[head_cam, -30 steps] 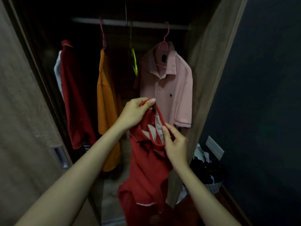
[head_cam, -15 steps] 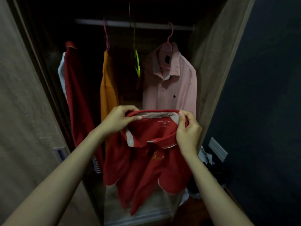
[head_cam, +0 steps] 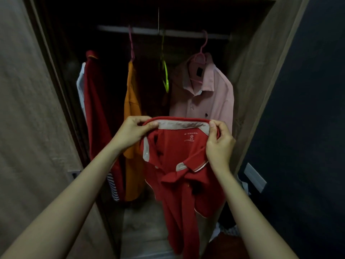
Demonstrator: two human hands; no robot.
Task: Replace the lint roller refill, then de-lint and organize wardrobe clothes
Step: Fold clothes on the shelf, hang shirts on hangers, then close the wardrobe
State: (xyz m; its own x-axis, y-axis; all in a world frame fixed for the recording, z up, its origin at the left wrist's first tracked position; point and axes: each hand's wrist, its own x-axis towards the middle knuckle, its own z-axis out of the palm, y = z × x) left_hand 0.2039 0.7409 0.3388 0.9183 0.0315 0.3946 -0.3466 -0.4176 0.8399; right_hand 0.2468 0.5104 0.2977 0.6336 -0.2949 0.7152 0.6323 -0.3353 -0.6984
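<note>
I hold a red polo shirt (head_cam: 179, 165) up in front of the open wardrobe, its collar spread wide so the inside label shows. My left hand (head_cam: 133, 132) pinches the left end of the collar. My right hand (head_cam: 219, 144) grips the right end of the collar. The rest of the shirt hangs down crumpled between my forearms. An empty green hanger (head_cam: 165, 79) dangles from the rail (head_cam: 177, 32) behind it.
On the rail hang a dark red shirt (head_cam: 95, 101) at the left, an orange shirt (head_cam: 131, 113), and a pink shirt (head_cam: 207, 94) on a pink hanger at the right. Wardrobe doors (head_cam: 28, 109) flank the opening. A pile of clothes (head_cam: 231, 228) lies low right beside a dark wall.
My hands have moved apart along the collar and stretched it out flat. The shirt has turned so that its label faces me and has risen slightly.
</note>
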